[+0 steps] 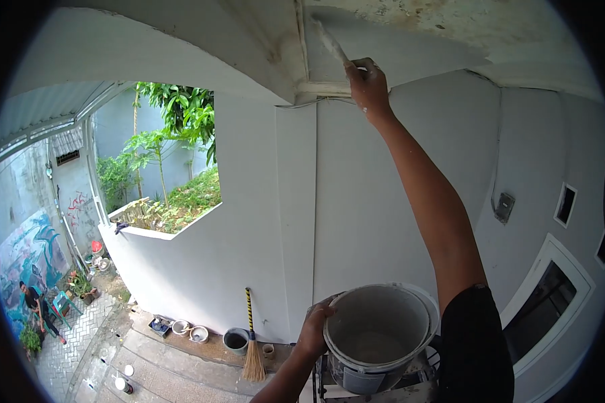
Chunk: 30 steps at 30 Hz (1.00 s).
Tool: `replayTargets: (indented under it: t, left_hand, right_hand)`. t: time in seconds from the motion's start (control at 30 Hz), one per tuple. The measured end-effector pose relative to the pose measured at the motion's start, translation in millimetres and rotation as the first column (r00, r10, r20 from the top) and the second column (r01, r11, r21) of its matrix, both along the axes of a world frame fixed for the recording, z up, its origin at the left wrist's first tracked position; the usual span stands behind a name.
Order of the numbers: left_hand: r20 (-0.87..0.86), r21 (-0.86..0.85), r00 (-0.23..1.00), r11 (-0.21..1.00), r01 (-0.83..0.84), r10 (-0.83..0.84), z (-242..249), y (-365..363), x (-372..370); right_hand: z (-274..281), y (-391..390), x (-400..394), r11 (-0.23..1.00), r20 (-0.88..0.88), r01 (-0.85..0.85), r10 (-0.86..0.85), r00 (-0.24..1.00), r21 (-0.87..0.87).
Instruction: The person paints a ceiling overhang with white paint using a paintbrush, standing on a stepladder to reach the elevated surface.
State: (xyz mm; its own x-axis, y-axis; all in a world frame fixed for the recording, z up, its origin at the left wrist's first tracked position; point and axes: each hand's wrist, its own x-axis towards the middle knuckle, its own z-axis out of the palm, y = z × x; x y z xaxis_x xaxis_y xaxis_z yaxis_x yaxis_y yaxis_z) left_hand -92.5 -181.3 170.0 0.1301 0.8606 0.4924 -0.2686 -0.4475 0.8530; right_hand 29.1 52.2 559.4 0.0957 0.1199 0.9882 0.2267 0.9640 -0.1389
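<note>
Raised to the ceiling, my right hand is closed around the handle of a paintbrush. The brush's far end meets a grey-painted patch of ceiling, near the corner beam. Beyond that patch the ceiling is stained and peeling. My left hand grips the left side of a paint bucket, thumb at the rim. Greyish paint lies low inside the bucket, whose inner walls are smeared. What supports the bucket from below is mostly hidden.
Far below stand a broom, a dark bucket, small tubs and a paint tray along the wall. A person sits at lower left. A white-framed window and wall switch box are on the right.
</note>
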Motion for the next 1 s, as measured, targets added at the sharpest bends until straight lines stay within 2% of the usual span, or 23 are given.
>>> replayTargets:
  t: [0.07,0.13,0.17,0.23,0.27,0.3,0.33,0.4,0.47,0.53,0.57,0.63,0.67,0.7,0.73,0.8,0.83,0.93,1.0]
  left_hand:
    - [0.271,-0.207,0.929,0.927,0.312,-0.252,5,-1,4]
    - [0.224,-0.177,0.937,0.934,0.309,-0.267,-40,21,10]
    - [0.087,-0.154,0.984,0.974,0.166,-0.154,-59,27,12]
    - [-0.042,-0.107,0.998,0.994,0.031,-0.036,-54,21,12]
    - [0.142,-0.215,0.976,0.957,0.194,-0.166,-28,6,11]
    - [0.332,-0.291,0.905,0.883,0.368,-0.267,-14,-3,10]
    - [0.331,-0.291,0.902,0.88,0.376,-0.276,-25,1,12]
    - [0.168,-0.19,0.954,0.942,0.278,-0.248,-50,13,22]
    - [0.122,-0.177,0.962,0.949,0.262,-0.242,-57,17,28]
    - [0.123,-0.198,0.958,0.939,0.281,-0.261,-49,18,34]
    - [0.124,-0.182,0.953,0.938,0.294,-0.275,-43,15,34]
    - [0.117,-0.174,0.949,0.935,0.308,-0.291,-51,16,38]
    - [0.05,-0.122,0.975,0.968,0.221,-0.217,-73,25,41]
    - [0.019,-0.091,0.983,0.979,0.181,-0.18,-76,25,40]
    - [-0.011,-0.061,0.99,0.988,0.14,-0.141,-80,25,39]
    - [0.155,-0.186,0.959,0.946,0.265,-0.238,-57,14,39]
    - [0.157,-0.18,0.958,0.947,0.268,-0.241,-51,13,40]
    - [0.165,-0.213,0.95,0.93,0.298,-0.266,-40,3,42]
    - [-0.018,-0.047,0.972,0.971,0.234,-0.235,-29,0,44]
  right_hand:
    - [13,0,2,0.998,0.057,0.044,-0.047,0.997,0.054]
    - [22,2,12,0.977,-0.049,0.143,-0.137,0.989,0.16]
    - [14,-3,28,0.992,-0.071,0.108,-0.103,0.992,0.07]
    - [0,-10,73,0.997,-0.237,0.075,-0.065,0.969,0.031]
    - [-12,-30,91,0.996,-0.319,-0.046,0.018,0.947,-0.08]
    - [-19,-32,111,0.988,-0.378,-0.106,0.055,0.924,-0.115]
    - [-31,-34,114,0.989,-0.378,-0.096,0.046,0.925,-0.116]
    - [-43,-38,118,0.972,-0.31,-0.096,0.026,0.95,-0.215]
    - [-38,-24,98,0.991,-0.054,0.067,-0.074,0.996,-0.113]
    - [-14,-39,61,0.973,0.105,0.23,-0.229,0.968,0.003]
    - [3,-47,62,0.971,0.103,0.24,-0.239,0.966,0.003]
    - [29,-59,66,0.991,0.056,0.13,-0.13,0.99,0.009]
    - [27,-62,82,0.991,0.008,0.13,-0.13,0.991,-0.008]
    - [24,-52,108,0.976,-0.051,0.197,-0.193,0.98,0.088]
    - [11,-73,127,0.987,-0.149,0.136,-0.147,0.978,-0.085]
    - [-1,-64,179,0.99,-0.355,0.02,-0.068,0.932,-0.137]
    - [-9,-60,190,0.987,-0.451,-0.026,-0.048,0.891,-0.158]
    - [-39,-51,165,0.968,-0.384,-0.058,-0.041,0.922,-0.244]
    - [-51,-65,114,0.941,-0.17,0.006,-0.068,0.983,-0.339]
